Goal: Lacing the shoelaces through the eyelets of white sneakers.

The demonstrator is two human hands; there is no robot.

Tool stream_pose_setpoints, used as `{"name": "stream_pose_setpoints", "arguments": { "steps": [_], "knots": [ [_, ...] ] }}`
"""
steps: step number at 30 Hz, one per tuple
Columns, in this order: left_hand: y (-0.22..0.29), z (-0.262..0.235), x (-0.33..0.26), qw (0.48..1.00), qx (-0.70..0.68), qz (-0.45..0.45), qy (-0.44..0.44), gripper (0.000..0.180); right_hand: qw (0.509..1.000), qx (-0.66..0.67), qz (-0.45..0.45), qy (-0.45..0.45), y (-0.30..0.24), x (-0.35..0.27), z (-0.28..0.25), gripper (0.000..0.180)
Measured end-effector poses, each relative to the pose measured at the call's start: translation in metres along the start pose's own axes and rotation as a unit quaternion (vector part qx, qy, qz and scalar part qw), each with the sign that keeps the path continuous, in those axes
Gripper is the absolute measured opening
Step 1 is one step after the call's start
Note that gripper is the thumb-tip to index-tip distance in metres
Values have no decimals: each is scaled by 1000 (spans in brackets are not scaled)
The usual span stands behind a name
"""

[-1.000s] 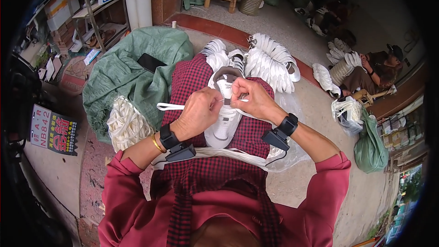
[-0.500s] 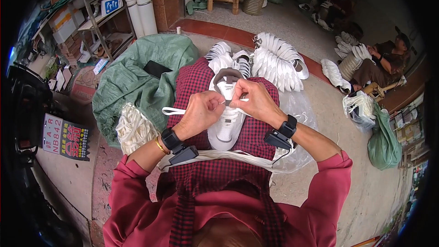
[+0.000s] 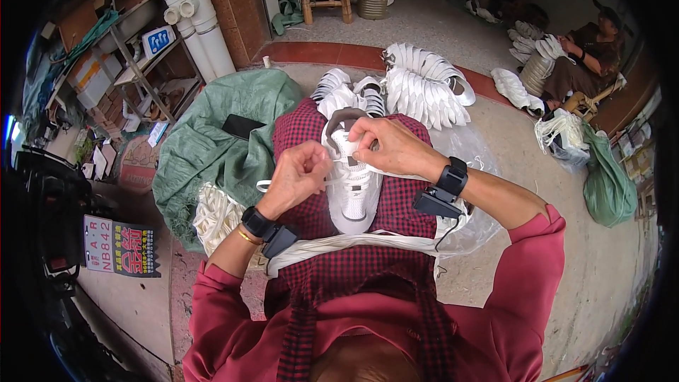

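A white shoe (image 3: 353, 191) lies on my lap, over a red-and-black checked cloth (image 3: 396, 205), toe toward me. My left hand (image 3: 300, 177) pinches a white lace (image 3: 263, 185) at the shoe's left side; a loop of it sticks out to the left. My right hand (image 3: 389, 145) grips the lace near the shoe's tongue, fingers closed over the top eyelets. Both wrists wear black bands. A bundle of white laces (image 3: 353, 242) lies across my lap below the shoe.
A row of white shoe uppers (image 3: 424, 88) is stacked beyond my knees. A green sack (image 3: 212, 141) with a black phone (image 3: 242, 126) lies left, a pile of white laces (image 3: 216, 216) beside it. Another person (image 3: 587, 56) sits at the far right near a green bag (image 3: 608, 184).
My hands have drawn slightly apart along the lace, the left one lower and leftward. The view has tilted a bit; the shoe stays on my lap.
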State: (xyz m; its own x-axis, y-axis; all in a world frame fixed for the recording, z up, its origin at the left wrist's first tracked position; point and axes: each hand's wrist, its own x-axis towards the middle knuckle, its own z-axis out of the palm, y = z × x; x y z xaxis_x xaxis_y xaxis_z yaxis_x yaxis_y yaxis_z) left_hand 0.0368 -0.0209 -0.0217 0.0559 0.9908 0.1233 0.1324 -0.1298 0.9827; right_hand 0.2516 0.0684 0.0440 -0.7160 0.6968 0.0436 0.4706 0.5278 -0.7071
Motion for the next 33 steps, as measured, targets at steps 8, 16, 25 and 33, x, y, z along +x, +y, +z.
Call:
{"name": "stream_pose_setpoints", "arguments": {
  "steps": [8,16,25,33],
  "knots": [
    [-35,-156,-66,935,184,-15,303,20,998,33,-34,-49,-15,-5,-16,30],
    [-139,-243,-114,861,147,-77,481,17,989,-12,-141,-31,-7,13,-6,28],
    [-157,-224,-108,858,93,-117,491,23,986,-38,-159,-22,14,8,-15,27],
    [-23,-74,-40,982,-39,-47,180,16,978,-59,-175,102,30,26,0,26]
  ]
}}
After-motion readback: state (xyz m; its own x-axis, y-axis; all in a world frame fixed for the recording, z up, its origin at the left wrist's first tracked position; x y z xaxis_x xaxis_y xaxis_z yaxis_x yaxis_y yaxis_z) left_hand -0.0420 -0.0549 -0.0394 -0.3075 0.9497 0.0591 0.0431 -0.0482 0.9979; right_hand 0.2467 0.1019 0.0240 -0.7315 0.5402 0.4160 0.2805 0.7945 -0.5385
